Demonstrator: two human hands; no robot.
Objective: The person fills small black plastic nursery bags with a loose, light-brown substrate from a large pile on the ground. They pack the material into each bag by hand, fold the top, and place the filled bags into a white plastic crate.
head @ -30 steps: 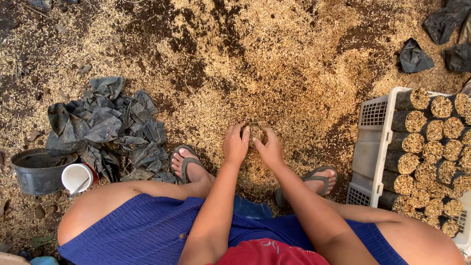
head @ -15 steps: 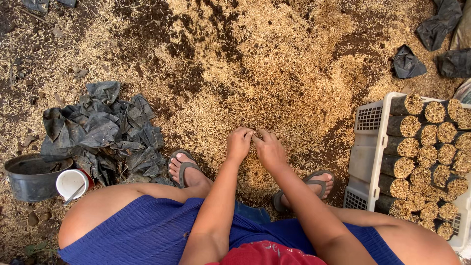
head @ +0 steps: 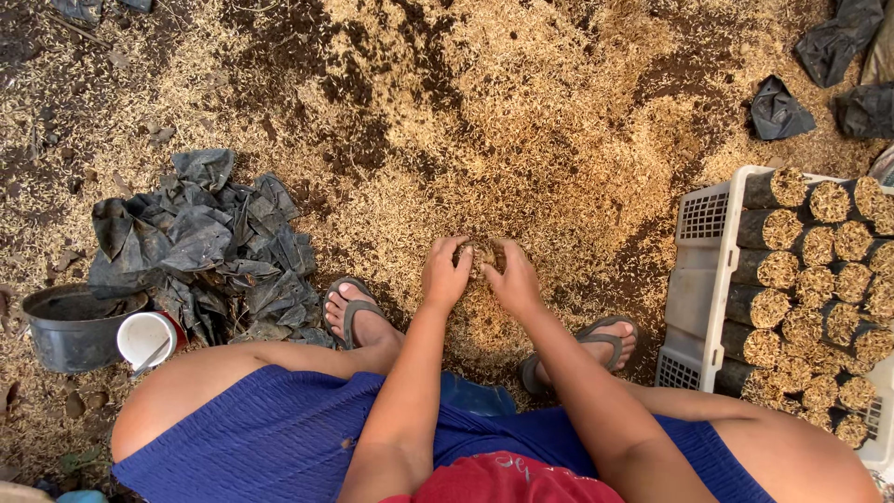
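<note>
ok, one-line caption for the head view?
Seated person's left hand and right hand pack husk mix into a small bag, beside a crate of filled bags.

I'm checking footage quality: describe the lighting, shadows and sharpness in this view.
Head view: soft, even daylight, no glare; faint shadows under the left hand and right hand; husk-strewn ground sharp; wide-lens bending tilts the white crate at the right edge.

small dark bag (head: 483,253) | packed with tan husk mix | upright between both hands | low over husk-strewn ground
</note>
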